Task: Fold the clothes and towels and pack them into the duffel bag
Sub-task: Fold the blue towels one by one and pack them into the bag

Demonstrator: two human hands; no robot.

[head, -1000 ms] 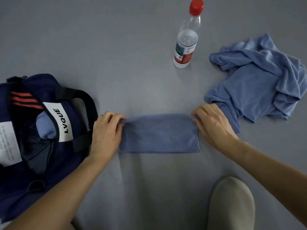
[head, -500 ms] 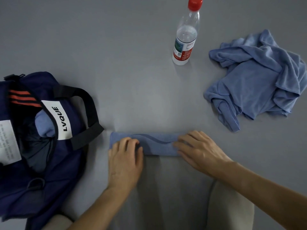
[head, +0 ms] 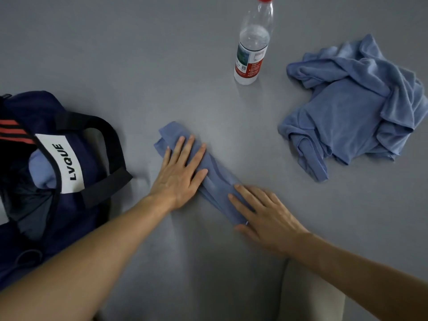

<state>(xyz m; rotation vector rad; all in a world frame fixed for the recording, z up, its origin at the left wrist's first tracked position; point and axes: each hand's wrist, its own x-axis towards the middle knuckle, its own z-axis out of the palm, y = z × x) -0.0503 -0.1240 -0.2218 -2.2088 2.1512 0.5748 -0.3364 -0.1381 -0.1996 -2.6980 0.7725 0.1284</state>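
At the left side of the grey surface [head: 139, 66] the navy duffel bag [head: 69, 216] lies unzipped, and a pale blue folded piece [head: 40, 170] already sits inside its mouth. Just right of the bag's strap, the left hand [head: 179, 174] lies flat with its fingers straight and spread. It presses the far end of a blue towel [head: 217, 181] folded into a narrow strip. The strip runs diagonally across the middle of the surface, its far end nearer the bag and its other end toward the near side. The right hand [head: 266, 218] is also flat, fingers extended. It rests on the strip's near end and grips nothing.

The step in hand looks like smoothing the strip before a further fold. The next move probably calls for one hand to pin an end while the other pinches the opposite end and brings it over. The compact bundle then goes left into the bag beside the piece already there.

A water bottle [head: 252, 47] stands upright toward the far side, well clear of the hands. At the right side a crumpled heap of blue cloth [head: 354, 112] waits unfolded, so much of the task is left.
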